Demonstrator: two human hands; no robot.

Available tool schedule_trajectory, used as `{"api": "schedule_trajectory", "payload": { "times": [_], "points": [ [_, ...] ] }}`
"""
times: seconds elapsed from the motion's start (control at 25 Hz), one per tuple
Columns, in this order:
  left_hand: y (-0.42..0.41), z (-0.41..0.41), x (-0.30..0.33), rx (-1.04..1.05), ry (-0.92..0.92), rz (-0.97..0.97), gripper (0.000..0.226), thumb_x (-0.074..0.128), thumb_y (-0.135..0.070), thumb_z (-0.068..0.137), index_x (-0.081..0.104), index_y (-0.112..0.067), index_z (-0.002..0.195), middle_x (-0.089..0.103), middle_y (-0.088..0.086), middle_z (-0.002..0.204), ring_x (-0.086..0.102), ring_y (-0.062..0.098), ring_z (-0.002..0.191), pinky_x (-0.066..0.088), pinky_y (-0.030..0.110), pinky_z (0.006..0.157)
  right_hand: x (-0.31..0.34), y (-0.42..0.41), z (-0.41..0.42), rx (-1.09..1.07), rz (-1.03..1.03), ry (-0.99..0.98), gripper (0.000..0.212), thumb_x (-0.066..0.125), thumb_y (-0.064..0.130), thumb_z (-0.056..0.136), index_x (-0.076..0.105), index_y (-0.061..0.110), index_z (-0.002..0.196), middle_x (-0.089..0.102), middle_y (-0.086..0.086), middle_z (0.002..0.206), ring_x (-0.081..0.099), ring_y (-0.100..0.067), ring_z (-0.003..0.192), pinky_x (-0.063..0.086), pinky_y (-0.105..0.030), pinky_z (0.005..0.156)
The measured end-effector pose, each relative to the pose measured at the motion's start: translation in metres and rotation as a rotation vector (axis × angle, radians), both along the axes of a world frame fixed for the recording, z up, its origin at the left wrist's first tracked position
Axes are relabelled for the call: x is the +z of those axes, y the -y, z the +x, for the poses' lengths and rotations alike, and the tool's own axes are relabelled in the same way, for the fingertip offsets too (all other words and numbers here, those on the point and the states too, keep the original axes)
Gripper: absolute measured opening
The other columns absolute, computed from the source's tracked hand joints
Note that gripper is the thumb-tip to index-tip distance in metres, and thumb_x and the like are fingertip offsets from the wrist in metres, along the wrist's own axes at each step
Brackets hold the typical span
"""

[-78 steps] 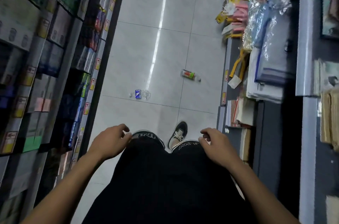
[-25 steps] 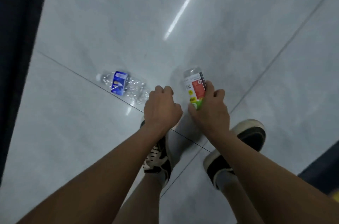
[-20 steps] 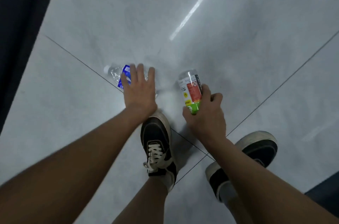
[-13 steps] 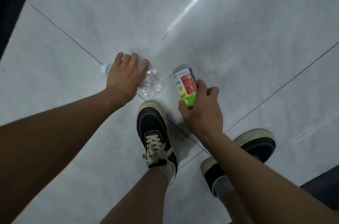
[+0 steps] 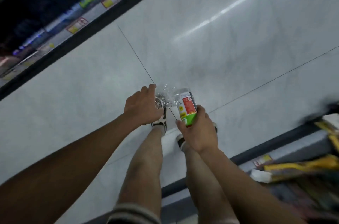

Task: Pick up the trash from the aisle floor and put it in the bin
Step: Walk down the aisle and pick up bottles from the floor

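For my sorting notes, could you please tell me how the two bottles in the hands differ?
The crushed clear bottle is crumpled and glinting; the labelled bottle keeps its round shape. The crushed clear bottle shows no label here, while the labelled bottle wears a red, white and green wrap. The left hand grips the first, the right hand the second. Both are off the floor.

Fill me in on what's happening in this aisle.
A person stands on the tiled aisle floor between shelves with trash in both hands. The left hand grips a crumpled clear plastic bottle; the right hand holds a bottle with a red and green label. No bin is in view.
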State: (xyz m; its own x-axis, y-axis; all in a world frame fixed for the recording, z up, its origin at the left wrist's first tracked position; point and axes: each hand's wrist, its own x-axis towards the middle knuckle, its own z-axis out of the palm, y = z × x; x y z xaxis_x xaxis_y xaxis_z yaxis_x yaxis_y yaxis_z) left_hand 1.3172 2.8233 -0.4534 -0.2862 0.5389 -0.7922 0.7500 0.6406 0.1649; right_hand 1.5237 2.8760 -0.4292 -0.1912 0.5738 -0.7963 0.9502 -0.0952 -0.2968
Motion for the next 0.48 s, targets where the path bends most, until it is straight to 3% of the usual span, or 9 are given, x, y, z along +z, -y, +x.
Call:
{"api": "schedule_trajectory", "payload": {
  "times": [0.12, 0.36, 0.48],
  "points": [
    [0.004, -0.008, 0.113, 0.033, 0.037, 0.005, 0.074, 0.063, -0.051, 0.077, 0.034, -0.025, 0.139, 0.055, 0.005, 0.125, 0.061, 0.029, 0.106, 0.05, 0.038, 0.079, 0.111, -0.023, -0.005, 0.141, 0.011, 0.005, 0.082, 0.078, 0.055, 0.073, 0.038, 0.024, 0.137, 0.061, -0.003, 0.116, 0.062, -0.027, 0.102, 0.056, -0.045, 0.08],
    [0.03, -0.051, 0.302, 0.141, 0.001, 0.108, 0.069, 0.059, -0.048, 0.078, 0.037, -0.024, 0.139, 0.054, 0.004, 0.127, 0.06, 0.031, 0.11, 0.044, 0.036, 0.077, 0.297, -0.039, -0.033, 0.382, 0.093, 0.047, 0.079, 0.072, 0.053, 0.073, 0.036, 0.028, 0.139, 0.062, -0.005, 0.121, 0.064, -0.033, 0.1, 0.055, -0.043, 0.08],
    [0.055, -0.077, 0.368, 0.229, 0.008, 0.12, 0.071, 0.058, -0.047, 0.077, 0.035, -0.025, 0.14, 0.053, 0.004, 0.128, 0.058, 0.03, 0.112, 0.047, 0.036, 0.08, 0.364, -0.032, -0.056, 0.448, 0.145, 0.001, 0.08, 0.07, 0.054, 0.073, 0.035, 0.029, 0.14, 0.062, -0.005, 0.122, 0.064, -0.032, 0.102, 0.055, -0.044, 0.081]
  ]
}}
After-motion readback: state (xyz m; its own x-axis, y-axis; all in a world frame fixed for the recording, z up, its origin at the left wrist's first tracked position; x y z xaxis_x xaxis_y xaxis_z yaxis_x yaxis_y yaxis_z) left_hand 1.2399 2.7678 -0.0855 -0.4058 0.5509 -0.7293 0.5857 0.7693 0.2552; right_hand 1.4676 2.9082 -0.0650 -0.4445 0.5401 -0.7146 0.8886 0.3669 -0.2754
